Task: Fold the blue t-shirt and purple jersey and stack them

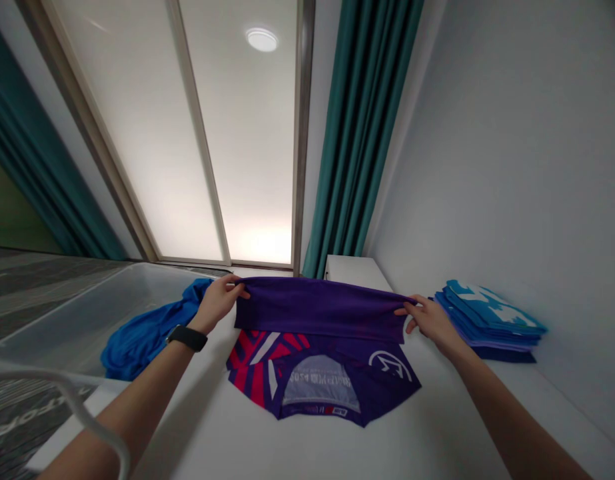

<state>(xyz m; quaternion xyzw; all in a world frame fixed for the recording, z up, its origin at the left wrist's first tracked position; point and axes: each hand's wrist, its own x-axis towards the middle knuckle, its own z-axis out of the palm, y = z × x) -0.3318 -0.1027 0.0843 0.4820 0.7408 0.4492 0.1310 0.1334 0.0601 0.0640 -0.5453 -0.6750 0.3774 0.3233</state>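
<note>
A purple sports shirt [320,307] lies on the white table [247,443], its collar toward me and its far part folded over in a band. Pink and white stripes mark one shoulder, and a white emblem the other. At the band's far left corner my left hand [220,300], with a dark watch on its wrist, pinches the fabric. My right hand [427,319] grips the far right corner between thumb and fingers. The band is drawn straight between both hands. Inside the neck opening, a grey panel with lettering shows.
Left of the table, a translucent plastic bin [52,340] holds bunched blue cloth [144,333]. A stack of folded blue garments [490,317] sits at the right by the wall. Behind are a white cabinet [357,270], teal curtains [367,133] and frosted sliding doors [242,153]. A pale curved cable or tube [77,403] crosses the lower left.
</note>
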